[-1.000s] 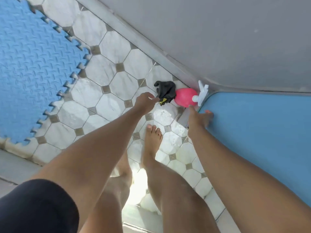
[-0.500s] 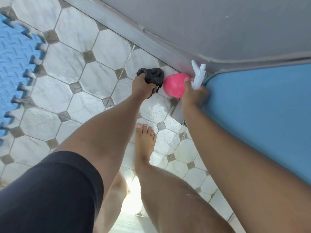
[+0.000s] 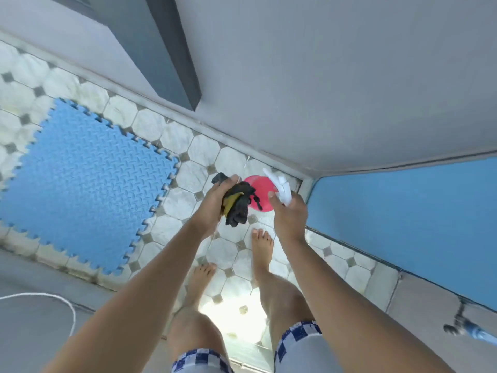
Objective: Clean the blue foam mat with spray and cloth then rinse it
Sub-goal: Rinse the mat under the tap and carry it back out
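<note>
Holding one black cloth (image 3: 238, 211), the left grip (image 3: 213, 204) sits at frame centre with its fingers curled round the bunched fabric. A yellow patch shows in the folds and a loose end hangs below the hand. Right grip (image 3: 289, 218) is just right of it, closed round the white trigger head (image 3: 279, 185) of one pink spray bottle (image 3: 259, 191). The round pink body shows between the two hands, partly behind the cloth. Can't tell whether the bottle touches the floor.

One blue foam mat (image 3: 83, 184) lies flat on the tiled floor (image 3: 188, 173) in the left half of the frame. It has a diamond-plate texture and puzzle-tooth edges, and is well apart from both hands. Neither grip touches it.

Two bare feet stand on the tiles below the hands: the left foot (image 3: 201, 275) lower, the right foot (image 3: 262, 243) higher, just under the bottle. Two forearms run up from the bottom edge. Blue-and-white checked shorts (image 3: 298, 335) show at bottom centre.

One grey wall (image 3: 322, 76) fills the top of the frame, and one blue panel (image 3: 403, 219) takes the right side. One tap (image 3: 461, 323) sits at lower right, blurred. One white cord (image 3: 57, 298) curves across the grey floor at lower left.
</note>
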`<state>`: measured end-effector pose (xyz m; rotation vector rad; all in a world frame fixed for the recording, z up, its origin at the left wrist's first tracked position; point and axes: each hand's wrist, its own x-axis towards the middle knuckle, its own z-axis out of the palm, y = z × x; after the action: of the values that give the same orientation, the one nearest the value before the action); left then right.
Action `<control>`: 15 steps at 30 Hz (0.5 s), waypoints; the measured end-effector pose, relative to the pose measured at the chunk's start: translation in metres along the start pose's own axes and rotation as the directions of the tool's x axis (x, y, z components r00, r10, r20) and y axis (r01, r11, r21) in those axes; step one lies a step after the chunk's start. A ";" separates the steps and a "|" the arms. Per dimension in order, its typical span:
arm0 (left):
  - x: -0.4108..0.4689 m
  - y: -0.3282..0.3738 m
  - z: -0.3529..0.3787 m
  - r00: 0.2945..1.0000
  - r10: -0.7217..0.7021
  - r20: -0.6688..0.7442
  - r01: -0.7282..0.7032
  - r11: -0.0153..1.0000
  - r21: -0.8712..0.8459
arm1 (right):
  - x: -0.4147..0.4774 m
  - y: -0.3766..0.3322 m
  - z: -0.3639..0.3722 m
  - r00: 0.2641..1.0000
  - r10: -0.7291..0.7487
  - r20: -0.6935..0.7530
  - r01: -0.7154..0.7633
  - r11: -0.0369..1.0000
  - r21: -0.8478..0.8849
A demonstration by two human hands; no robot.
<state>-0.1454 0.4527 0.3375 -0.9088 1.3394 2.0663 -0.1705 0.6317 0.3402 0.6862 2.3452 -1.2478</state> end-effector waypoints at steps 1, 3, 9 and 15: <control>-0.024 0.017 -0.001 0.999 0.013 -0.037 -0.013 1.000 0.023 | -0.021 -0.021 -0.009 0.999 -0.031 0.009 0.031 1.000 -0.003; -0.070 0.049 -0.003 0.988 0.107 -0.109 -0.079 0.970 0.231 | -0.065 -0.062 -0.030 0.997 -0.083 0.002 0.083 0.996 0.021; -0.208 0.152 0.035 0.878 0.395 0.272 -0.447 0.468 0.762 | -0.176 -0.146 -0.117 0.988 -0.143 -0.061 0.151 0.974 0.168; -0.303 0.217 0.127 0.775 0.236 0.586 -0.631 0.338 0.698 | -0.263 -0.145 -0.238 0.955 -0.191 -0.226 0.231 0.959 0.164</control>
<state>-0.1389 0.4686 0.7312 0.3963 2.2167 1.3259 -0.0718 0.7011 0.7042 0.6658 2.5482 -1.5776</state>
